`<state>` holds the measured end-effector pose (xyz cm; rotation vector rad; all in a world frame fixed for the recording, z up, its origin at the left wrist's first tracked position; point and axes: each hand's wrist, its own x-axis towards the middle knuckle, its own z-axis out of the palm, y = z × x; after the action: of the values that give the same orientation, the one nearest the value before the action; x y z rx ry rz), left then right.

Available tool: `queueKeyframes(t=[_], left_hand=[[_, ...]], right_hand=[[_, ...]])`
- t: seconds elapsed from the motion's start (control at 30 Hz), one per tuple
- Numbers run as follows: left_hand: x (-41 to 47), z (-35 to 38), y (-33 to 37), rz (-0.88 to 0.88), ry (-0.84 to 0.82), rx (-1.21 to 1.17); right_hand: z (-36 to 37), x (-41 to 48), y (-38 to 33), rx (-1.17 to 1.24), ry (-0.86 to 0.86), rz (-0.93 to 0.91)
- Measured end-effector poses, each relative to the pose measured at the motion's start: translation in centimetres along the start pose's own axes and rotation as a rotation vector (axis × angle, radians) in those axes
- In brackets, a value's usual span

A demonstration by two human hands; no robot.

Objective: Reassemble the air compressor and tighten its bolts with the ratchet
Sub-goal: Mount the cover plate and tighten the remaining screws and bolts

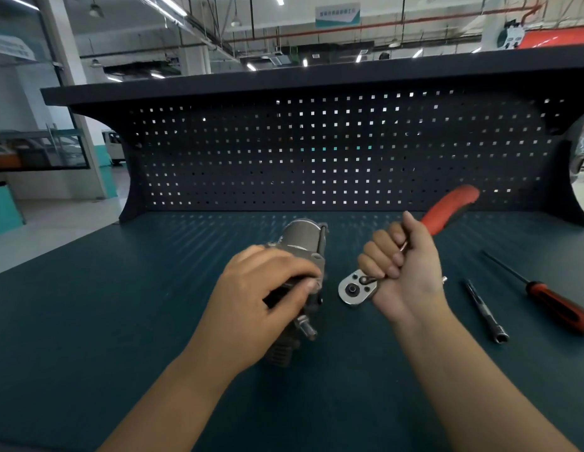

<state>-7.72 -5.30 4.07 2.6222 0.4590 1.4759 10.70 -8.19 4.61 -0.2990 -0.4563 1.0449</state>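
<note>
Compressor (303, 243) sits under my left hand (267, 288), which grips it; my right hand (401, 269) clutches the ratchet (359, 287) just beside.

Red-black screwdriver (551, 300) rt of ext bar (483, 309) on mat (121, 305); pegboard (316, 151) behind

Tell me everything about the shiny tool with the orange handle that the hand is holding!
It is a ratchet: a round, shiny metal head with a small switch lever, and an orange-red grip with a dark strip, blurred. The right hand grips its metal shank in a fist. It slants, head low beside the air compressor, grip raised toward the pegboard. Whether the head touches the table is unclear.
</note>
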Motion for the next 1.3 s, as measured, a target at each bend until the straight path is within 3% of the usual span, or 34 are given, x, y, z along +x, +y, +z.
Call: queueKeyframes(t=[0.17,0.33,0.47,0.7,1.03,1.3], left_hand=[[-0.3,-0.7,-0.7,-0.049,0.068,0.041],[-0.4,0.0,-0.5,-0.03,0.113,0.087],[-0.5,0.6,-0.1,-0.027,0.096,0.033],[-0.4,0.6,0.1,-0.086,0.082,-0.023],[-0.8,0.7,0.7,-0.272,0.065,-0.072],[-0.5,0.8,1.2,-0.266,0.078,-0.04]], right_hand=[[0.0,1.1,-0.1,0.252,0.086,0.026],[0.1,1.8,-0.2,-0.239,0.183,-0.036],[0.2,2.1,-0.9,-0.427,0.127,0.034],[0.5,0.3,-2.3,-0.078,-0.112,0.164],[0.3,-0.8,0.2,0.024,-0.067,0.032],[0.7,-1.6,0.5,0.117,-0.115,0.035]])
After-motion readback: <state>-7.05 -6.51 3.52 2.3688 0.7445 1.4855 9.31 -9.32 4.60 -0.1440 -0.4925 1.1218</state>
